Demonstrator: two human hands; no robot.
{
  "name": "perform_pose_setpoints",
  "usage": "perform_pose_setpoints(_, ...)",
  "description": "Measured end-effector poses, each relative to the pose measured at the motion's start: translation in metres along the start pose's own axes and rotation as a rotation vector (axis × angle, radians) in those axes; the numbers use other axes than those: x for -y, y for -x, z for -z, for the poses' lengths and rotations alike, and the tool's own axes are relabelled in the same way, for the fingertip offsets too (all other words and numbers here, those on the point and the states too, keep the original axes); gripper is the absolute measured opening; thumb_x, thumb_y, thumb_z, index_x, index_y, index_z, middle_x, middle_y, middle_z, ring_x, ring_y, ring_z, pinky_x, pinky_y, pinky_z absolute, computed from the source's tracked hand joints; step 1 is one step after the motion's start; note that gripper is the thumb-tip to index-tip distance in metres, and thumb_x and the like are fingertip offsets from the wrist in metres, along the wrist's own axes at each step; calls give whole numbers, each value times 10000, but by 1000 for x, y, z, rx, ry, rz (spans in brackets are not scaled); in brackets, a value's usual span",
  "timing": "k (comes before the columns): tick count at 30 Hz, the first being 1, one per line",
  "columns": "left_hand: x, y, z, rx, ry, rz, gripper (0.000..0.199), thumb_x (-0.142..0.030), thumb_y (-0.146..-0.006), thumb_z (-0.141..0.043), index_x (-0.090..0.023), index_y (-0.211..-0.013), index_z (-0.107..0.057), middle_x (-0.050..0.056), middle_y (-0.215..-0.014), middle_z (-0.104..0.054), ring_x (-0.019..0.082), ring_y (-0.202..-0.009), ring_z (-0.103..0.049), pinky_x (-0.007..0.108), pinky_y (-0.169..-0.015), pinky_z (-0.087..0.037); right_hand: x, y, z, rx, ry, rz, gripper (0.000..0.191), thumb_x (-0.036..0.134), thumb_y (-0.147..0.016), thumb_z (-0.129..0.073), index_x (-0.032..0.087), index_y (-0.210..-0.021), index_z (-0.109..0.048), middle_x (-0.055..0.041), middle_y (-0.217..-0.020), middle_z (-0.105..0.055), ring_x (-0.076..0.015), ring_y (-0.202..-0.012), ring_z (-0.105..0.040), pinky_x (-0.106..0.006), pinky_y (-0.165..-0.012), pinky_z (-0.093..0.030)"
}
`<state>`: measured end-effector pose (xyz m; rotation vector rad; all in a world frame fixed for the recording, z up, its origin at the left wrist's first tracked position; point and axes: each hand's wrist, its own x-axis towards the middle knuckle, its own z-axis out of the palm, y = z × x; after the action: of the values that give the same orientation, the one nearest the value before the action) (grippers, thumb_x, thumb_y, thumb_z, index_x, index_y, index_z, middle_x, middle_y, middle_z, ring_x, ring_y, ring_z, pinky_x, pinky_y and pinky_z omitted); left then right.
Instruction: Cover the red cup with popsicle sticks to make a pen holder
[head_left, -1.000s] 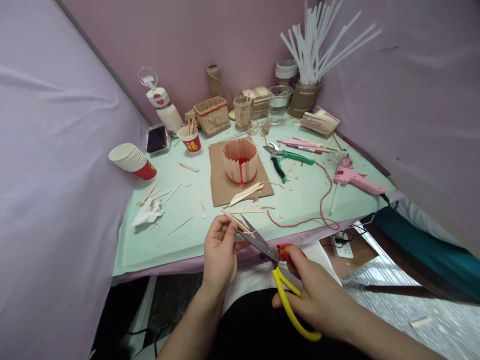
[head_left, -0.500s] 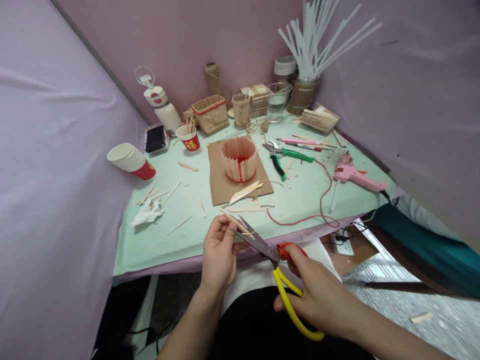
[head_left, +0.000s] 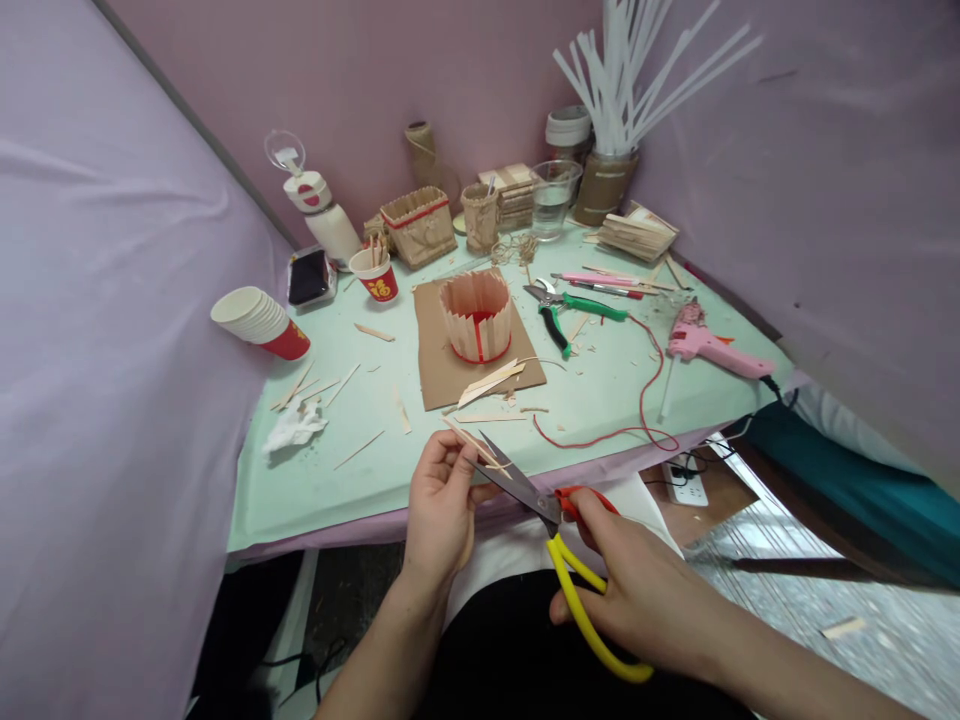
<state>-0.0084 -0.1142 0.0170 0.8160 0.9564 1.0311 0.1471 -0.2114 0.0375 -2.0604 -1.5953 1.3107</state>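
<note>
Between thumb and fingers, my left hand [head_left: 442, 505] pinches a thin wooden strip [head_left: 466, 438] in front of the table's near edge. My right hand [head_left: 626, 565] grips scissors [head_left: 551, 515] with red and yellow handles. Their blades are parted around the strip, close to my left fingertips; a narrow sliver curls at the strip's end. Beyond my hands, a round holder of jagged wooden slats [head_left: 478, 318] with a red base stands on a brown cardboard piece [head_left: 439, 375]. Cut wooden strips [head_left: 491, 383] lie on the cardboard's front edge.
Green-handled pliers [head_left: 592, 307], a red cord [head_left: 645, 405] and a pink glue gun [head_left: 716, 352] lie on the right. Stacked paper cups [head_left: 262, 325] and crumpled tissue [head_left: 295, 425] are on the left. A clear cup of water [head_left: 553, 205] stands at the back.
Both hands hold nearly the same pose, with the scissors still parted around the strip. The whole view has shifted very slightly.
</note>
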Motion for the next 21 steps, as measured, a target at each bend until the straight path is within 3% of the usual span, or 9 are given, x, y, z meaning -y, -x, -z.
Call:
perform_pose_setpoints(9, -2, 3, -2, 7, -6, 51, 231, -351, -778, -674, -180, -784, -518, -33, -721, -549, 68, -638, -531, 148, -541, -492, -4, 0, 0, -14, 79, 40, 430, 508, -729, -655, 218, -968, -445, -10, -777, -615, -195, -672, -554, -262, -561, -290)
perform_pose_setpoints(21, -1, 2, -1, 36, 53, 124, 235, -342, -772, -683, -179, -798, -516, -45, -710, -538, 57, -629, -528, 168, -578, -523, -7, 1, -1, -17, 85, 60, 328, 459, -788, -602, 224, -954, -445, -38, -843, -654, -223, -744, -598, -273, -599, -342)
